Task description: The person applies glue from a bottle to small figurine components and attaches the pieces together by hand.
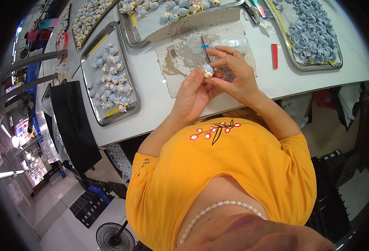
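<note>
Over a stained sheet of cardboard (180,52), a small blue-and-cream figurine (208,71) is pinched between the fingers of both hands. My left hand (190,93) grips it from below and the left, thumb raised alongside. From the right, my right hand (236,75) closes thumb and fingers on it, partly hiding it. Just beyond the right fingers lies a clear plastic bottle (238,44) on its side, with a thin blue tip pointing left. A metal tray (136,98) with rows of similar blue-and-cream figurines (113,79) rests left of my hands.
Another tray (139,42) of figurines stands at the back. At the right, a tray (318,67) holds many loose blue curved pieces (312,33). A red strip (275,56) lies between it and the cardboard. Below the table's left edge are a black panel (77,125) and a fan (115,239).
</note>
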`<action>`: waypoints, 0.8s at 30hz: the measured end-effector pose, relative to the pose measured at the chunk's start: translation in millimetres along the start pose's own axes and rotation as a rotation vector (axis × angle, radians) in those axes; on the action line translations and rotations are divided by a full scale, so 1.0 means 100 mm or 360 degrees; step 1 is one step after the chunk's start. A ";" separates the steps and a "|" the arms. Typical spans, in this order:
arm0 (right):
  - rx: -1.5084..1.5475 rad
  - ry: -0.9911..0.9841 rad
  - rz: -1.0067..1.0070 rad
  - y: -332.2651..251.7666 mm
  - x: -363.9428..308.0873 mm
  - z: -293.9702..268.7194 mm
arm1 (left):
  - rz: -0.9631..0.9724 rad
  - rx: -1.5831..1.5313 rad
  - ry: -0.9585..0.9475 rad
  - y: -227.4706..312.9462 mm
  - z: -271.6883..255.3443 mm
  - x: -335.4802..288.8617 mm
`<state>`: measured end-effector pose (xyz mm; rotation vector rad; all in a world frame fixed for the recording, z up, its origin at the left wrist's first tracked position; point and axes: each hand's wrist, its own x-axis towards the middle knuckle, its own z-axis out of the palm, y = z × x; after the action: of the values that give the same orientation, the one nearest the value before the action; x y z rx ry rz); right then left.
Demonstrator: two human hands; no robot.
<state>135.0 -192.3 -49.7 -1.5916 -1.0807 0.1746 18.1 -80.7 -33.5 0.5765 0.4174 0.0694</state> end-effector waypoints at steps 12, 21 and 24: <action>0.0015 0.0017 -0.0025 0.05 -0.01 -0.01 | 0.0013 -0.0008 0.0063 -0.03 0.05 0.02; 0.0085 -0.0024 -0.0041 -0.04 0.00 -0.04 | 0.0389 0.0178 0.0184 0.26 -0.21 -0.16; 0.0089 -0.0032 0.0011 -0.02 -0.01 -0.03 | 0.0813 0.0597 0.0487 0.59 -0.52 -0.38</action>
<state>134.7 -195.0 -47.2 -1.5463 -1.0771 0.2242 -34.9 -11.8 -26.9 1.0404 0.5768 0.5836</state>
